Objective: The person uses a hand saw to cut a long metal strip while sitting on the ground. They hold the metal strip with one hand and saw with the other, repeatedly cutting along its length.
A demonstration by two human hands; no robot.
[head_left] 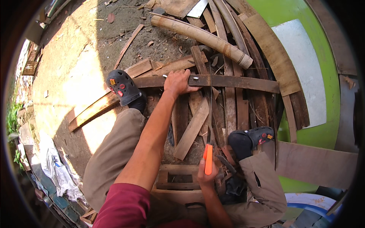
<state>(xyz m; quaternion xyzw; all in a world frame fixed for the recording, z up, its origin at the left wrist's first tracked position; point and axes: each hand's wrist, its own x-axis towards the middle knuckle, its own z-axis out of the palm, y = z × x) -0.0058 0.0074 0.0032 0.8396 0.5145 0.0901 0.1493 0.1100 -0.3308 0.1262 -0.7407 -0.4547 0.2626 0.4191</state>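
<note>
Pressing down flat on a dark plank (213,80) with the left hand (178,81), fingers spread over its top, not curled round it. Gripping an orange-handled saw (208,159) in the right hand (206,175), fist closed tight round the handle, thin blade running far toward the plank and meeting it just right of the left hand. Plank lying crosswise over a heap of boards (228,110) on the dirt ground. Left shoe (124,87) planted on the plank's left end, right shoe (260,135) near right among the boards. Bamboo pole (201,36) far beyond. Small wooden crate (178,178) near, between the knees.
</note>
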